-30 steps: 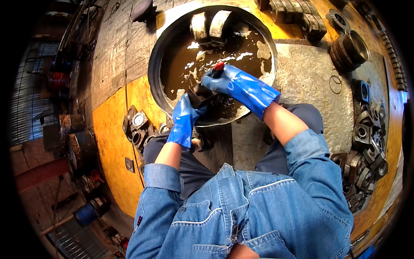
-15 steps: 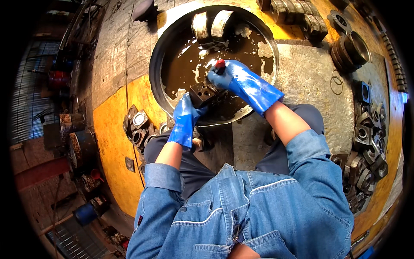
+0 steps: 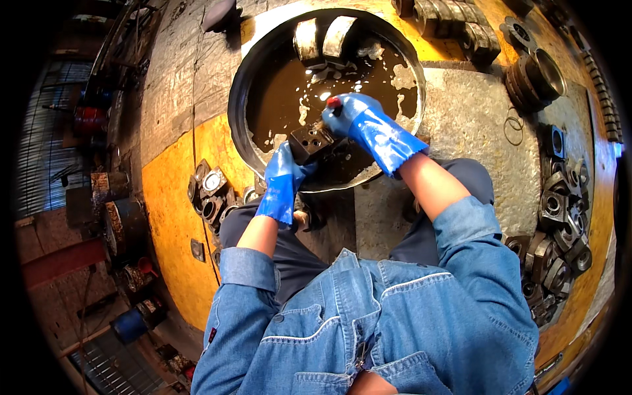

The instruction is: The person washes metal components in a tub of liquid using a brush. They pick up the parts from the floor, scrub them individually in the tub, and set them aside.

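Note:
My left hand point(image 3: 282, 178), in a long blue rubber glove, grips a dark metal block point(image 3: 311, 141) with several round holes in its face. It holds the block tilted over the near side of a round black tub point(image 3: 238, 125) of murky brown liquid point(image 3: 280, 85). Closed in my right hand point(image 3: 359, 118), gloved the same way, is a red-handled brush point(image 3: 334, 103). Its working end is mostly hidden by the glove and lies against or close beside the block's right side. Two curved metal pieces point(image 3: 338, 38) stand in the liquid at the tub's far side.
Small metal parts point(image 3: 212, 191) lie in a heap left of the tub. More blocks and rings point(image 3: 556, 224) are piled at the right. Cylindrical parts point(image 3: 454, 23) line the far right, near a large metal ring point(image 3: 548, 74). Thin wire rings point(image 3: 513, 130) lie on the floor.
My right hand has shifted slightly down and left with the brush, toward the block. The left hand and the block stay in place.

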Motion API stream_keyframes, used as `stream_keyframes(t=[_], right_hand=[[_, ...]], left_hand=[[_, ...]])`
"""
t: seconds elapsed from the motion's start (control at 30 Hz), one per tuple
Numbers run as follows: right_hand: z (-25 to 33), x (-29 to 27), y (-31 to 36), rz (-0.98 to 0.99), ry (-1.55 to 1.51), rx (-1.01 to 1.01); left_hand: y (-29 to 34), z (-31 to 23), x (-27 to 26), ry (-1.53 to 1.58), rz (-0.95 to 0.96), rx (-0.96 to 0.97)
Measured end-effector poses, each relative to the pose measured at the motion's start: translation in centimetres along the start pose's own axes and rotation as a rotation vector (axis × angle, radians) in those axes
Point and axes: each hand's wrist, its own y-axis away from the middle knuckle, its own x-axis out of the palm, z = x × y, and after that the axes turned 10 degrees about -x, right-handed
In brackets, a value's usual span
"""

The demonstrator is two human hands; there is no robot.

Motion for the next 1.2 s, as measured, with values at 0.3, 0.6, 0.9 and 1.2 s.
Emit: stream_keyframes(t=[0.3,0.6,0.9,1.2], right_hand=[[-5.4,1.1,-0.7,0.371,0.144,0.399],[2.4,-3.6,6.1,-0.113,-1.127,-0.017],[-0.3,-2.4,0.8,0.043,-0.400,0.171],[-2.2,2.4,0.0,-0.266,0.034,-0.536]], left_hand=[[-0.6,0.6,0.3,0.061,0.053,0.039],[0.1,0.5,0.1,0.052,0.000,0.058],[0.3,-0.3,-0.1,0.044,-0.013,0.063],[-0.5,-0.3,0.7,0.138,-0.060,0.188]])
